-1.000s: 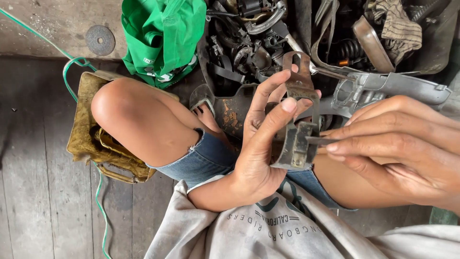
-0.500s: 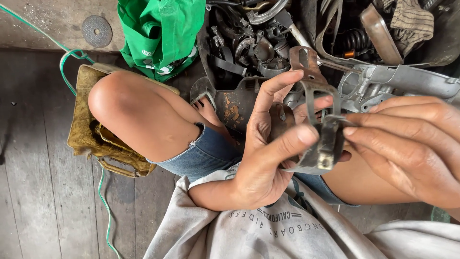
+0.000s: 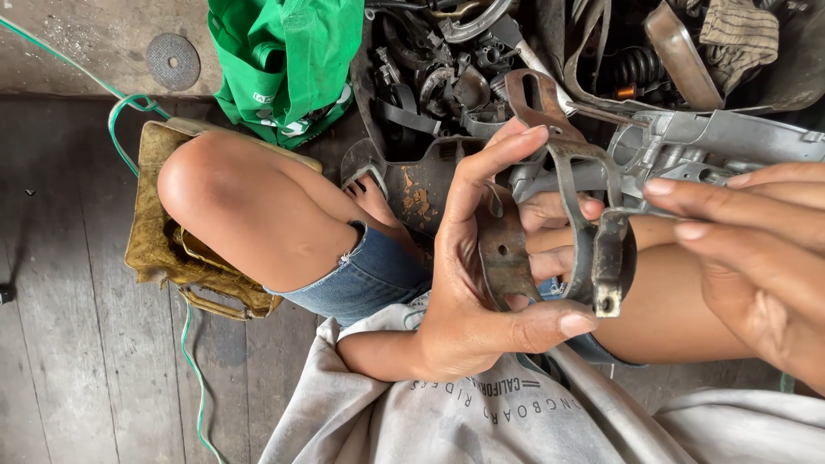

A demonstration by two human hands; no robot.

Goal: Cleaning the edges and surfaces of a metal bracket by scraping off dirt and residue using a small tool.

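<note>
two hands: both in the middle and right of the frame, working on one rusty metal bracket [image 3: 550,236].
left hand [image 3: 481,283]: wrapped around the bracket, thumb pressed up from below, index finger stretched along its upper edge; clamped on it.
right hand [image 3: 748,249]: open, fingers spread and extended toward the bracket's grey end piece [image 3: 606,266]; fingertips just beside it, and i cannot tell whether they touch.
bracket: held above the lap, centre of the frame, a curved rusted band with a looped strap and a block at the lower end.
step in hand: it looks like inspecting or turning the part over, the left hand doing the holding.
next move calls for: by my judgement, a firm pinch from the right hand on the end piece while the left keeps the band steady.
change since half a second ago: the right hand's fingers were closed on the end piece then; now they are loosened and drawn slightly back, and the bracket sits turned more edge-on.
around: bare knee [image 3: 206,185] at centre left, green bag [image 3: 284,60] at the top, heap of dark engine parts [image 3: 447,69] top centre, grey cast housing [image 3: 713,146] upper right, wooden floor [image 3: 60,326] at left.
</note>
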